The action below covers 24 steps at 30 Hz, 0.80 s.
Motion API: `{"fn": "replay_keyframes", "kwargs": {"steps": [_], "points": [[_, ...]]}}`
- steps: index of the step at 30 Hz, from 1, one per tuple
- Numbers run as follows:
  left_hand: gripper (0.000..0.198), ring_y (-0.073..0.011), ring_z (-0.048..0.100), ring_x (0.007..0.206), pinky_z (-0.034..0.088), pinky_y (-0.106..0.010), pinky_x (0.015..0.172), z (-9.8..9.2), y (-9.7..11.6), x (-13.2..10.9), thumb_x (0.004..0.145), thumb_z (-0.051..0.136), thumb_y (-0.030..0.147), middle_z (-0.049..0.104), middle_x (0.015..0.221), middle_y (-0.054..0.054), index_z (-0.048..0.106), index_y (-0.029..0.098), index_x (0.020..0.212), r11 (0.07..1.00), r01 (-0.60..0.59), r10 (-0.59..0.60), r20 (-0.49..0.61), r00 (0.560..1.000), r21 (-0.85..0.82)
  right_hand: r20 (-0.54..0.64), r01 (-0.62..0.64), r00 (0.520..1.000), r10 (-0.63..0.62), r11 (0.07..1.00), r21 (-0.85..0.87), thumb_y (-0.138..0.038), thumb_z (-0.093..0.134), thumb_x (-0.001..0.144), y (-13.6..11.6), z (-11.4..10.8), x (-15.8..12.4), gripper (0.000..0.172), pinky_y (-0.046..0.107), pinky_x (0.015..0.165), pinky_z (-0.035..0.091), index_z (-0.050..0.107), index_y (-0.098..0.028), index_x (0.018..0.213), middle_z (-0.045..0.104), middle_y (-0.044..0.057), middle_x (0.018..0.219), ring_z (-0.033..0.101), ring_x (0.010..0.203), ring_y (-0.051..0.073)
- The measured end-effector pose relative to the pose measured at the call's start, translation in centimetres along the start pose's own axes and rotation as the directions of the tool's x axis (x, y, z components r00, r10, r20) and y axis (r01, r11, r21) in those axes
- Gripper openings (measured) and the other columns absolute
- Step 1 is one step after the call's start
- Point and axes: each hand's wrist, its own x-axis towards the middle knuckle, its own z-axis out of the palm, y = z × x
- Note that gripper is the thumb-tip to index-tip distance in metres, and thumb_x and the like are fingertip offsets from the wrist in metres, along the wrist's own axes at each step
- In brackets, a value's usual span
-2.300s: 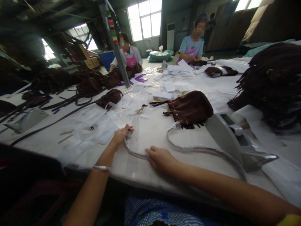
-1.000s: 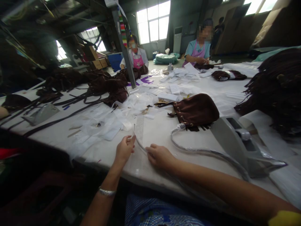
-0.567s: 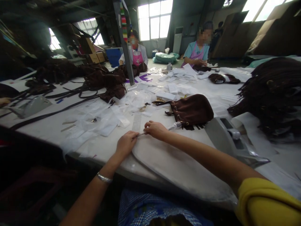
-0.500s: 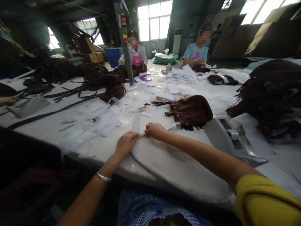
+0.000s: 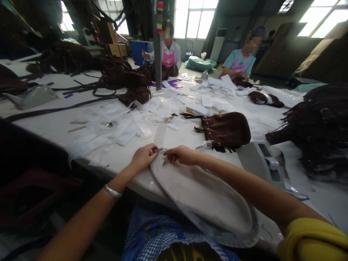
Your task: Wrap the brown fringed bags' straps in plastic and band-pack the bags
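Note:
My left hand [image 5: 144, 157] is closed in a pinch on the end of a plastic-wrapped strap [image 5: 185, 212], where a small metal piece shows. Just right of it, my right hand [image 5: 182, 156] has its fingers curled; a small dark tip pokes out below them, too small to name. From my hands the strap loops down over the table's front edge and back up on the right. Beyond my right hand lies a dark brown drawstring bag [image 5: 228, 128] with gold eyelets and fringe. Clear wrapping covers a strap end beside it.
A grey tape dispenser [image 5: 257, 163] stands right of the bag, before a heap of brown fringed bags [image 5: 326, 127]. Plastic sleeves [image 5: 127, 128] litter the table. More brown bags [image 5: 127, 78] lie back left, near a grey post [image 5: 157, 61]. Two people sit opposite.
My right hand has lowered slightly and its fingers have curled, with a small dark tip showing under them. The strap loop hangs wider and lower. The view has shifted left.

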Motion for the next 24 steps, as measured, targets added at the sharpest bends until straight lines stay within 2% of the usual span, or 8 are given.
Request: {"fn": "replay_keyframes", "kwargs": {"steps": [2,4,7,9,12,14,19,24], "points": [[0.016,-0.0169,0.062,0.067,0.043,-0.027,0.064,-0.3,-0.1,0.4,0.078,0.061,0.032,0.07,0.082,0.001,0.068,0.026,0.09,1.0,-0.023,0.023,0.019,1.0,-0.006,0.034,0.064,0.998,-0.058,0.972,-0.225,-0.006,0.049,0.09,0.0,-0.7,-0.1,0.037,0.026,0.078,0.045,0.066,-0.02,0.12,0.072,0.004,0.098,0.066,0.09,0.017],[0.016,-0.0169,0.061,0.067,0.043,-0.027,0.064,-0.4,-0.1,0.6,0.078,0.062,0.034,0.071,0.083,0.001,0.07,0.026,0.089,0.999,-0.034,0.034,0.026,0.999,-0.011,0.014,0.087,0.996,-0.09,0.885,-0.457,-0.018,0.055,0.092,-0.2,-1.3,0.0,0.024,0.028,0.077,0.043,0.073,-0.022,0.107,0.069,0.006,0.105,0.062,0.099,0.022],[0.016,-0.0172,0.062,0.067,0.044,-0.027,0.065,-0.2,-0.1,0.7,0.077,0.063,0.034,0.072,0.085,0.0,0.07,0.025,0.087,0.999,-0.025,0.025,0.015,1.0,-0.025,-0.021,0.118,0.986,-0.164,0.791,-0.601,-0.03,0.058,0.093,-0.6,-1.2,0.5,0.019,0.029,0.077,0.04,0.076,-0.025,0.097,0.063,0.006,0.12,0.056,0.108,0.024],[0.017,-0.0177,0.064,0.069,0.045,-0.027,0.065,0.1,-0.1,0.6,0.077,0.064,0.035,0.073,0.084,-0.001,0.07,0.023,0.088,0.999,0.001,-0.001,-0.003,1.0,-0.045,-0.042,0.102,0.987,-0.156,0.802,-0.588,-0.033,0.058,0.094,-0.9,-0.7,0.9,0.02,0.027,0.076,0.038,0.076,-0.026,0.096,0.064,0.005,0.118,0.057,0.104,0.021],[0.022,-0.0185,0.066,0.07,0.046,-0.026,0.065,0.4,0.1,0.1,0.079,0.064,0.038,0.072,0.08,-0.002,0.068,0.02,0.091,0.994,0.048,-0.051,-0.033,0.998,-0.095,-0.124,-0.034,0.992,-0.032,0.87,-0.491,-0.035,0.059,0.093,-1.3,0.2,1.5,0.021,0.026,0.066,0.036,0.074,-0.027,0.104,0.069,0.004,0.099,0.061,0.086,0.018],[0.023,-0.019,0.068,0.073,0.048,-0.026,0.067,0.3,0.4,-0.4,0.081,0.063,0.04,0.073,0.08,-0.003,0.068,0.02,0.09,0.989,0.067,-0.073,-0.046,0.996,-0.131,-0.184,-0.114,0.982,0.04,0.905,-0.41,-0.034,0.062,0.089,-1.6,0.6,1.8,0.023,0.025,0.063,0.034,0.073,-0.026,0.107,0.071,0.003,0.094,0.063,0.081,0.017],[0.025,-0.0195,0.069,0.071,0.051,-0.027,0.066,0.1,0.9,-1.9,0.084,0.06,0.043,0.074,0.078,-0.003,0.069,0.02,0.084,0.969,0.109,-0.121,-0.041,0.992,-0.221,-0.239,-0.209,0.961,0.137,0.927,-0.311,-0.029,0.064,0.08,-2.0,0.8,2.6,0.016,0.026,0.06,0.033,0.075,-0.022,0.09,0.073,0.004,0.086,0.064,0.076,0.018],[0.03,-0.0206,0.072,0.08,0.054,-0.027,0.072,1.2,1.0,-2.3,0.083,0.063,0.044,0.076,0.086,-0.005,0.07,0.018,0.094,0.945,0.129,-0.158,-0.073,0.985,-0.3,-0.295,-0.314,0.921,0.253,0.932,-0.179,-0.027,0.062,0.078,-2.4,1.3,3.0,0.017,0.026,0.059,0.036,0.075,-0.016,0.082,0.073,0.007,0.074,0.065,0.071,0.02]]}}
